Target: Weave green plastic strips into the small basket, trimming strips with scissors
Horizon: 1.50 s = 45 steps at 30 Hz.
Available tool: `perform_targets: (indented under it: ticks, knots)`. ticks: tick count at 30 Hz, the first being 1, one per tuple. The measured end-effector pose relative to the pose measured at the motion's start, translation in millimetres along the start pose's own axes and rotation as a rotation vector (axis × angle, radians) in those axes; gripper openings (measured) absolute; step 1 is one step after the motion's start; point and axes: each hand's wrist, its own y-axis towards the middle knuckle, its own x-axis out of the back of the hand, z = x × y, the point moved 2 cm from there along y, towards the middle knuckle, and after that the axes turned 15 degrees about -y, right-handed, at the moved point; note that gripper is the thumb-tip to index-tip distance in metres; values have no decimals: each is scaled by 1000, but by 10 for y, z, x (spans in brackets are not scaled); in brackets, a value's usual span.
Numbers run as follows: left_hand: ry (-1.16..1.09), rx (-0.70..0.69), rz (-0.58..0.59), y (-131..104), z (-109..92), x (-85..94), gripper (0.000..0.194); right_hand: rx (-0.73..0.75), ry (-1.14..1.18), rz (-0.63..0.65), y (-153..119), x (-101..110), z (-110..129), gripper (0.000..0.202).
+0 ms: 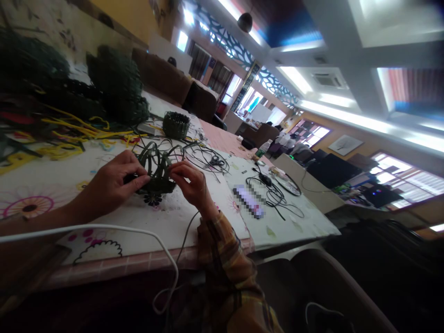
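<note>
A partly woven dark green basket (159,184) rests on the flower-printed tablecloth, with loose strips arching up from its rim. My left hand (116,182) is at its left side, thumb and forefinger pinched on the rim or a strip there. On the right side, my right hand (189,180) pinches a green strip between thumb and fingers. A small dark flower shape (152,199) shows at the basket's front, below my hands. Behind it stands a round, finished-looking dark green basket (176,125).
Yellow strips (74,132) and dark green bundles (116,85) lie at the left. Scissors (215,161) lie among loose strips. Rightward are a phone (249,201), coiled black cables (277,192) and a bottle (263,149). A white cable (138,231) crosses in front.
</note>
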Motion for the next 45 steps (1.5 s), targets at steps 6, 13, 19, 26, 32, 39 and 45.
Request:
perform_targets:
  ticks: [6,13,19,26,32,39,45]
  knots:
    - [39,-39,15,-38,0,-41,21,-1,4,22,-15,11,-4,18]
    - [76,-92,-18,-63,-10,-66,18,68,7,153,-64,71,-82,10]
    - [93,-106,0,-80,-4,-60,18,7,33,186,-112,36,-104,11]
    - [111,-184,62,-25,-9,-51,23,-53,45,126,-131,-29,-43,12]
    - [4,-71,38,-30,9,-47,27,-77,74,88,-132,-40,-17,10]
    - [-99,57,-18,-75,23,-95,26,-95,34,94,-120,-27,-30,8]
    - [-111,64,-30,-85,-14,-130,27,-83,215,194,-47,179,-94,17]
